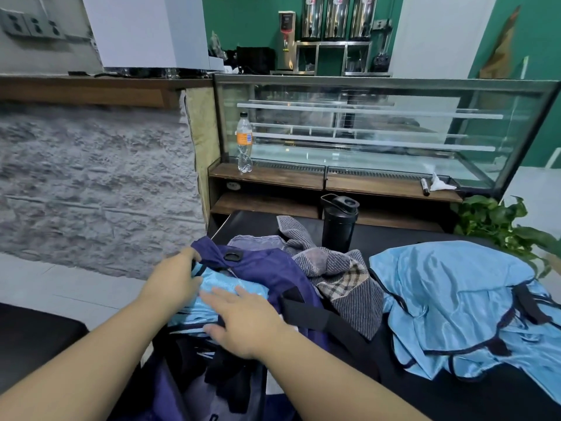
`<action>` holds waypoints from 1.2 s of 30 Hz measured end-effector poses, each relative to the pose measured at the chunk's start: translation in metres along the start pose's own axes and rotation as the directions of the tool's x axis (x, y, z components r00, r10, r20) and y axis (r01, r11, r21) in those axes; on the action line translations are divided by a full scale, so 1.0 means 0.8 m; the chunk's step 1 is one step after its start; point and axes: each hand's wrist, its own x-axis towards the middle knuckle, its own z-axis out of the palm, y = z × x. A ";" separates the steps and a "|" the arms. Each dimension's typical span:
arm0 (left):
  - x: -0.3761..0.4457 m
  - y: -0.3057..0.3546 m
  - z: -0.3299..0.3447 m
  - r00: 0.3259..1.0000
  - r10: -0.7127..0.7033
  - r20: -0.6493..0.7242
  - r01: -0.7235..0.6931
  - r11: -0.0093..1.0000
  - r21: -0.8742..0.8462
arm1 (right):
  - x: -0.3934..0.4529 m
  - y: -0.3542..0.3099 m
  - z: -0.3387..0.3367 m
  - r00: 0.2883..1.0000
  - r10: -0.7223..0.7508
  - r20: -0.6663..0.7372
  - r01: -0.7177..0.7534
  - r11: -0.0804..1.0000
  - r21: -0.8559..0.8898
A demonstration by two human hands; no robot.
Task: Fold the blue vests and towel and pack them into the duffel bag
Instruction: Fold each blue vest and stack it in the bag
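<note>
A person's left hand (177, 276) grips the near-left edge of a dark blue duffel bag (273, 276) on a black table (394, 238), fingers curled over the rim of its opening. Just beside it, the right hand (239, 319) lies flat with fingers spread and straight, pressing on a folded light blue vest (224, 285) that sits inside the bag's open mouth. To the right of the bag, a grey striped towel (343, 279) with a plaid patch lies crumpled on the table, touching the bag. A black shaker bottle (338, 221) stands upright behind the towel. Farther right, more light blue vests (461, 302) lie in an unfolded heap on the table.
</note>
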 end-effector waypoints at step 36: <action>-0.234 0.181 0.213 0.929 0.364 0.067 -0.174 0.589 -0.789 | -0.271 0.222 0.024 0.703 0.477 -0.528 -0.356 0.878 0.319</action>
